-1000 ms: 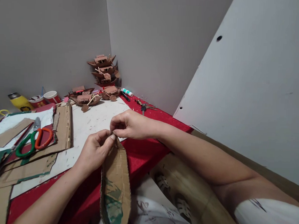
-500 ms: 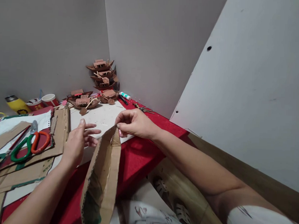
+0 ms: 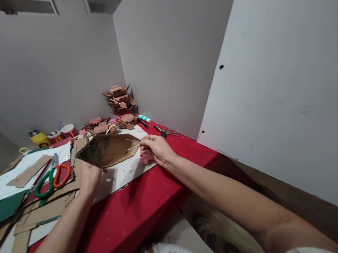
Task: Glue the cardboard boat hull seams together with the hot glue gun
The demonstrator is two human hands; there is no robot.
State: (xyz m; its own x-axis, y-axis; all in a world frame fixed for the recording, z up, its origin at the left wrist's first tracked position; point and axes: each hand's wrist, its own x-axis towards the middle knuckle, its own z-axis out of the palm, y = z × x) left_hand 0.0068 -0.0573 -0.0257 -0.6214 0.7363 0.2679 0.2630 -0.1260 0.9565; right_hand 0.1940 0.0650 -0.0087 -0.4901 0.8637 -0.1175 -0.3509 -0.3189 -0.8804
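A cardboard boat hull [image 3: 114,148], folded from brown board with dark green patches inside, is held in the air above the white sheet [image 3: 127,173]. My right hand [image 3: 156,147] pinches its pointed right tip between thumb and fingers. Under the left end, my left hand [image 3: 90,177] is closed against the hull's lower side; most of its fingers are hidden behind the cardboard. A small pink piece [image 3: 146,159] lies just below my right hand.
Scissors with green and orange handles [image 3: 60,176] rest on cardboard pieces [image 3: 46,210] at left. Small model boats [image 3: 121,100] are stacked in the corner. Pliers [image 3: 165,131], a glue tube [image 3: 145,118], paper cups [image 3: 69,130] and a yellow bottle [image 3: 39,137] stand or lie toward the back.
The hull has swung from pointing down toward me to lying crosswise, its inside facing me. My left hand, spread beside it before, is now under its left end. My right hand still pinches the tip.
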